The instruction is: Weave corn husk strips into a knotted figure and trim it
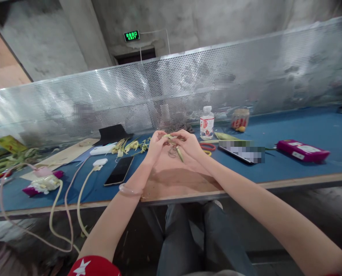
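Close together over a tan board on the blue table, my left hand and my right hand pinch a thin green plant strip between their fingertips. Just below the fingers, a short green pod-like piece lies beside some thin, dark strands. Pale green plant scraps are to the left of my left hand. Red-and-yellow handles lie right of my right hand.
A bottle and a jar stand behind. Phones lie on both sides, with a purple pack at right. Cables hang over the left edge. A perforated metal screen runs behind the table.
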A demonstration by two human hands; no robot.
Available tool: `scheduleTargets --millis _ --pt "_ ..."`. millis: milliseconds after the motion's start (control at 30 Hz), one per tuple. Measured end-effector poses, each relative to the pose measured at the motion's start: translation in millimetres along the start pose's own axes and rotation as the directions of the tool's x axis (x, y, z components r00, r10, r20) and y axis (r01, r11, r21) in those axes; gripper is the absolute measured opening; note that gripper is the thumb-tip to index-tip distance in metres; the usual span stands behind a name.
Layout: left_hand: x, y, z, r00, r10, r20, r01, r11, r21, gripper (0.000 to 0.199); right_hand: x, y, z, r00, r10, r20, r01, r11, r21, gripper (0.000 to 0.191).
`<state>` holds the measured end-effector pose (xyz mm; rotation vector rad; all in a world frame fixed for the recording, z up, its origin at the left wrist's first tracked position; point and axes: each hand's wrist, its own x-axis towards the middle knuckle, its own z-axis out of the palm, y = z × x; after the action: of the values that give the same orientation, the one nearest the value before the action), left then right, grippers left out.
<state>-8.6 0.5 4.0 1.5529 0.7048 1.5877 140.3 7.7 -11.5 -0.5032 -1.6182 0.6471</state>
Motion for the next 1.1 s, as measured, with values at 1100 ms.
scheduleTargets --millis 1100 --pt "2 -3 -1.4 0.997 -0.031 0.066 0.035 0.997 -0.063 0.010 -1 -10 1 0.996 0.020 -0.086 -0.022 1.000 -0.018 0.027"
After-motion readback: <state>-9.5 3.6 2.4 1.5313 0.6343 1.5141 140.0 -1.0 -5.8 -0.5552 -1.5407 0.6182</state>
